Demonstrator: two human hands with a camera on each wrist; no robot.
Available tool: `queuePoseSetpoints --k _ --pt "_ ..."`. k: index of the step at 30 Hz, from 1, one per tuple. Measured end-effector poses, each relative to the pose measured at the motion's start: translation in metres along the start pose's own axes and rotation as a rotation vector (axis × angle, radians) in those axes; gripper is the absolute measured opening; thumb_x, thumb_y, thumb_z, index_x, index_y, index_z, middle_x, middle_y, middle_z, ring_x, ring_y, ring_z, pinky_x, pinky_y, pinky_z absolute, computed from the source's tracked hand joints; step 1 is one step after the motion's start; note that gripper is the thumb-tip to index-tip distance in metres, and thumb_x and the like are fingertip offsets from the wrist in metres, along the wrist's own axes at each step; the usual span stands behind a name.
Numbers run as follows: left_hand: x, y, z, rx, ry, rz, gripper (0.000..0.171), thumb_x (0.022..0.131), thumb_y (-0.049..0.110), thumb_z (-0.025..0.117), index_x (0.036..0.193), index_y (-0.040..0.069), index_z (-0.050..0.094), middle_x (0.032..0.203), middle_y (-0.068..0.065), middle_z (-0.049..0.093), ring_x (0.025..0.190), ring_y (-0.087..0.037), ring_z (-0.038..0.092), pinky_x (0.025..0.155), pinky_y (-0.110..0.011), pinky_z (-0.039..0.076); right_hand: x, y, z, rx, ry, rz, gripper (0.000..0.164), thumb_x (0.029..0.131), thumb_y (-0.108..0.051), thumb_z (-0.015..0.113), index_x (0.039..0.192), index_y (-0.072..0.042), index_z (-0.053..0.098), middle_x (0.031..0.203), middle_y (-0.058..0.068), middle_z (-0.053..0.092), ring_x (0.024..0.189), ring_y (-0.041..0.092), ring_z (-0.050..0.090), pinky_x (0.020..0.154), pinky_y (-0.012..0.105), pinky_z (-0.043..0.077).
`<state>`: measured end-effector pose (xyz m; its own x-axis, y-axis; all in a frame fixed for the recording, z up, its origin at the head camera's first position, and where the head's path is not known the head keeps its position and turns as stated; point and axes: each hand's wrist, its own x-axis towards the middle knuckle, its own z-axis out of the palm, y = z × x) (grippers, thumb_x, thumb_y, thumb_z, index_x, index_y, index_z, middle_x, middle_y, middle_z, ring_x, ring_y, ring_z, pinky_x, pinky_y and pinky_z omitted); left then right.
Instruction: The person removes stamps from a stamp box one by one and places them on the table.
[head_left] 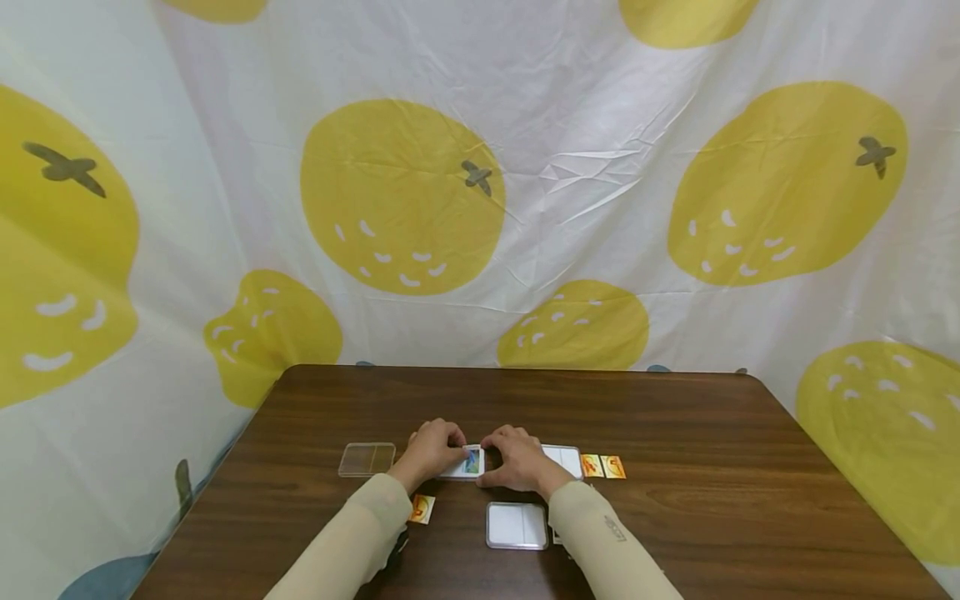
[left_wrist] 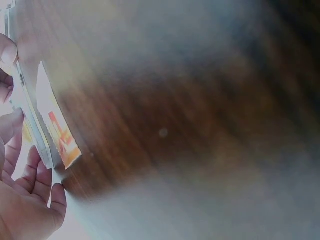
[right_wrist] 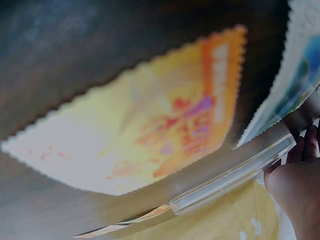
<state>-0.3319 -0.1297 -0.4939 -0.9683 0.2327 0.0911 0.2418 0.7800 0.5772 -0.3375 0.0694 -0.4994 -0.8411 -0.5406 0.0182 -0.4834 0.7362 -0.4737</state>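
Note:
In the head view my left hand and right hand meet over a flat, white-backed stamp case on the table. A blue-green stamp lies in it, near the right end. My left hand holds the case, its fingertips at the stamp's left side. With thumb and fingers spread across its right end, my right hand grips the case. The left wrist view shows fingers along the case's clear edge; an orange stamp lies beside it. In the right wrist view my right hand is partly cut off.
A clear lid lies to the left. Right of my hands are another white case and two orange stamps. A closer case lies in front. Near my right wrist are a large orange stamp and a blue-green one.

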Motion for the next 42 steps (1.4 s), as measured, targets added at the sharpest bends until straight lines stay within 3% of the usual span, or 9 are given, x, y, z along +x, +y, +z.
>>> queuePoseSetpoints --k 21,29,39,42 --pt "-0.001 -0.002 -0.006 -0.016 -0.006 -0.015 0.009 0.091 0.019 0.072 0.088 0.010 0.071 0.088 -0.001 0.059 0.086 -0.020 0.055 0.086 -0.049 0.041 -0.001 -0.002 -0.002 -0.002 0.001 0.004 0.057 0.079 -0.041 0.081 0.125 -0.012 0.064 0.129 0.010 0.054 0.126 0.036 0.044 0.104 0.056 0.030" --pt "-0.004 0.000 -0.012 -0.053 -0.005 0.022 0.009 0.090 0.016 0.072 0.087 0.008 0.071 0.087 -0.002 0.058 0.083 -0.019 0.053 0.079 -0.040 0.044 -0.001 -0.003 -0.002 0.001 -0.001 0.011 0.058 0.079 -0.041 0.081 0.126 -0.012 0.064 0.129 0.010 0.054 0.125 0.036 0.045 0.104 0.057 0.030" --pt "-0.003 -0.001 -0.019 -0.143 -0.073 0.014 0.011 0.093 0.017 0.069 0.089 0.008 0.070 0.090 -0.003 0.059 0.085 -0.019 0.053 0.082 -0.041 0.046 0.000 -0.002 -0.001 -0.002 -0.010 0.023 0.059 0.079 -0.041 0.081 0.127 -0.012 0.063 0.130 0.010 0.053 0.125 0.035 0.045 0.103 0.056 0.030" --pt "-0.005 -0.003 -0.022 -0.155 -0.077 0.046 0.013 0.093 0.020 0.069 0.088 0.008 0.070 0.089 -0.003 0.060 0.084 -0.019 0.053 0.079 -0.039 0.046 0.000 -0.003 -0.001 0.000 -0.010 0.021 0.058 0.079 -0.041 0.081 0.126 -0.012 0.064 0.130 0.010 0.053 0.125 0.035 0.045 0.103 0.056 0.030"
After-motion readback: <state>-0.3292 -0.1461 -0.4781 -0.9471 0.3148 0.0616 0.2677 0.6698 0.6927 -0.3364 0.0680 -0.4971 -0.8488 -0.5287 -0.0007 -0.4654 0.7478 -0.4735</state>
